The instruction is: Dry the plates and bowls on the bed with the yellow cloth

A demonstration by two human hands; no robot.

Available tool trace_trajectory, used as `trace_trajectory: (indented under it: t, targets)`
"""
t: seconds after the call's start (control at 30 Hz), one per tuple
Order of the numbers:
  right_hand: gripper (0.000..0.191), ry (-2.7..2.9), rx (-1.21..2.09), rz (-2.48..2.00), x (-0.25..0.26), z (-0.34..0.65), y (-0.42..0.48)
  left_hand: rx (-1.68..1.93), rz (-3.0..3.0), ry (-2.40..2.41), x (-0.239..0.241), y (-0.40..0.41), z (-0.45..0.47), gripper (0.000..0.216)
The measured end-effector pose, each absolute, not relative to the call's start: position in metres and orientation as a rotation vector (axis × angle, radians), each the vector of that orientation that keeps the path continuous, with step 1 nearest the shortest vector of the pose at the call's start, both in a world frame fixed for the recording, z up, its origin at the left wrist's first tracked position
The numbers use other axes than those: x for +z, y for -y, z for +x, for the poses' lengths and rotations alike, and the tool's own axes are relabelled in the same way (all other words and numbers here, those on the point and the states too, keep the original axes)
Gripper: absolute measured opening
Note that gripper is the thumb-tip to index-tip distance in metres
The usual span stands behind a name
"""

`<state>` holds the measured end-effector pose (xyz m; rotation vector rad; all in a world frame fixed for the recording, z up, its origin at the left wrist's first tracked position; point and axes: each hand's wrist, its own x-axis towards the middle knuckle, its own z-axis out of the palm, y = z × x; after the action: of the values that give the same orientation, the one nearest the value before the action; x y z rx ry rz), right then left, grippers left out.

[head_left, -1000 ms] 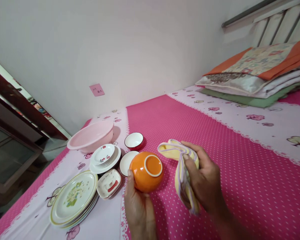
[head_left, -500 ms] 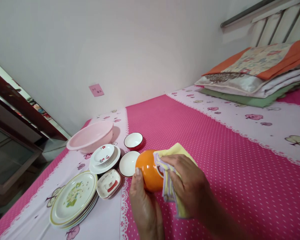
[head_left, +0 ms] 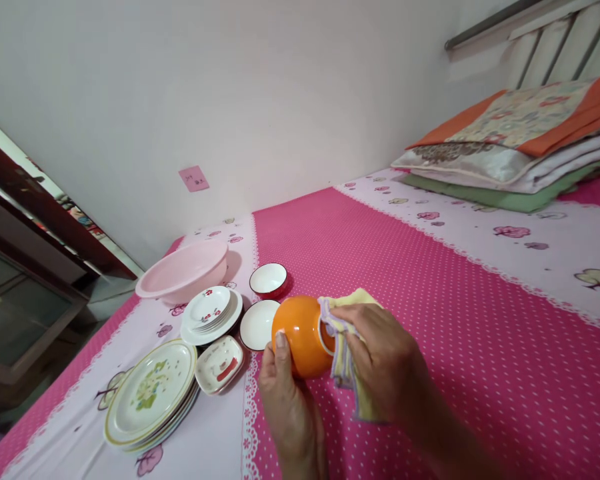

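My left hand [head_left: 290, 407] grips an orange bowl [head_left: 301, 335] from below, its base turned toward the right, a little above the pink dotted bedsheet [head_left: 430, 320]. My right hand [head_left: 385, 363] is closed on a folded yellow cloth [head_left: 350, 363] with purple edging and presses it against the bowl's base. The bowl's inside is hidden.
Left of the bowl lie a small white dish [head_left: 258, 325], a red-rimmed bowl [head_left: 269, 279], a stack of flowered saucers [head_left: 209, 313], a small square dish [head_left: 219, 363], a stack of large plates [head_left: 153, 393] and a pink basin [head_left: 184, 269]. Folded bedding [head_left: 510, 147] sits at the far right.
My right hand brought the yellow cloth from beside the bowl onto its base. My left hand tilted the bowl so its base faces right.
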<state>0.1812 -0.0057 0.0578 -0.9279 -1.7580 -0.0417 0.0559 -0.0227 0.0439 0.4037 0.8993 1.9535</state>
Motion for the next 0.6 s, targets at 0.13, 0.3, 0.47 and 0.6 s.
trace_trajectory:
  t: [0.13,0.3,0.47,0.6]
  targets:
    - [0.026,1.758,0.083,-1.171,0.039,0.203,-0.011,1.900,0.050,-0.890,0.060,0.020,0.053,0.021]
    - [0.032,1.705,0.392,-1.349,0.024,0.216,-0.022,1.702,-0.193,-0.774,0.070,0.015,0.046,0.031]
    - [0.050,1.423,1.195,-0.984,0.041,0.210,-0.015,1.568,-0.296,-0.659,0.066,0.015,0.043,0.044]
    - [0.043,1.200,1.653,-0.609,0.052,0.201,-0.007,1.539,-0.251,-0.626,0.049,0.016,0.034,0.050]
